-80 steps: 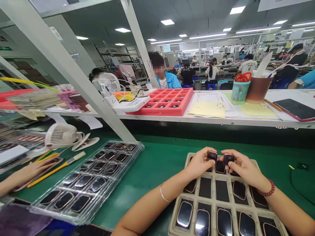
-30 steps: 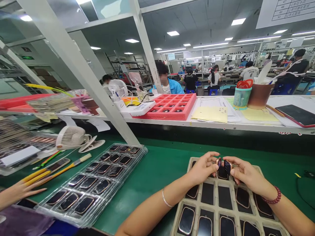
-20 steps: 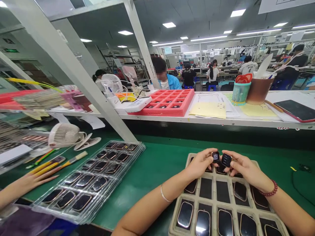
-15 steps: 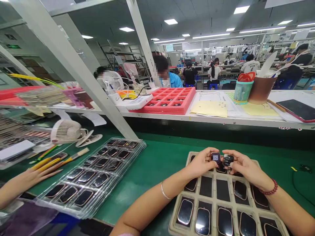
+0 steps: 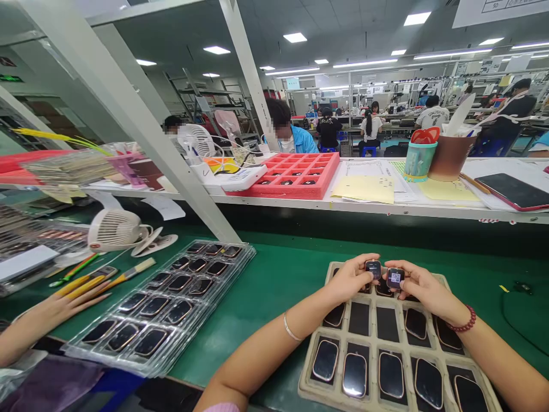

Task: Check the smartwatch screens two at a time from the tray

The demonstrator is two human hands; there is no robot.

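My left hand is closed on a smartwatch, its lit screen showing faint text. Right beside it, my right hand grips a second smartwatch with a white QR code on its display. Both are held upright above the far edge of a beige compartment tray. Dark watch faces with gold-coloured rims, such as this watch face, lie in many of its pockets. Two pockets in the middle row show only a dark bottom. My hands hide part of the far row.
Stacked clear plastic trays with several watch faces lie to the left. Beyond them are a small white fan, a brush and a co-worker's hand. A shelf ahead bears a red foam tray, cups and a phone.
The QR code showed on the left hand's watch before; now that screen shows text, and the right hand's watch shows the QR code. Both hands stay nearly in place.
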